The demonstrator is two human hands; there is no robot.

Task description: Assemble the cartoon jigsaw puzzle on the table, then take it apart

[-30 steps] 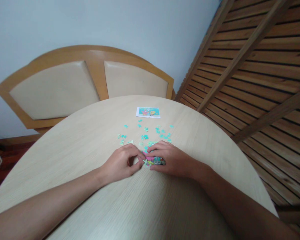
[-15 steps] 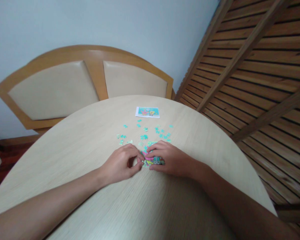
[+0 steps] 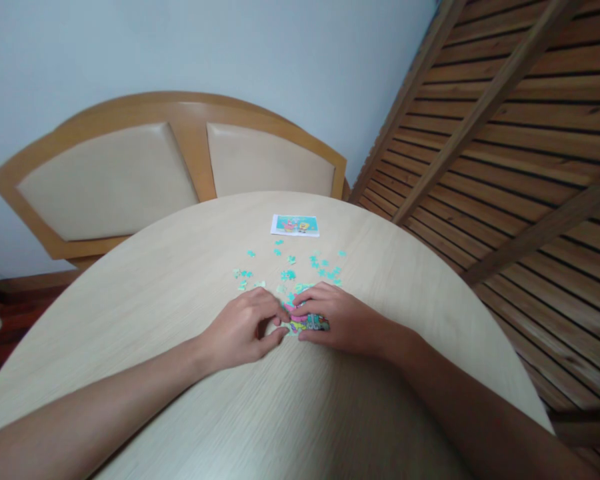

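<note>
A partly joined jigsaw puzzle, pink, yellow and teal, lies flat on the table in front of me. My right hand arches over its right side, fingers resting on top and thumb at the near edge, holding it. Much of the puzzle is hidden under that hand. At the puzzle's left edge is my left hand, its thumb and index finger slightly apart and the fingertips touching the edge. No loose piece shows between them.
Several loose teal puzzle pieces are scattered beyond my hands. Behind them lies a small picture card with two cartoon figures. The round wooden table meets a cushioned bench back at the far side; a slatted wooden panel stands right.
My left thumb and index finger have parted slightly at the puzzle's left edge, where they were closer around a piece. My right hand stays almost still.
</note>
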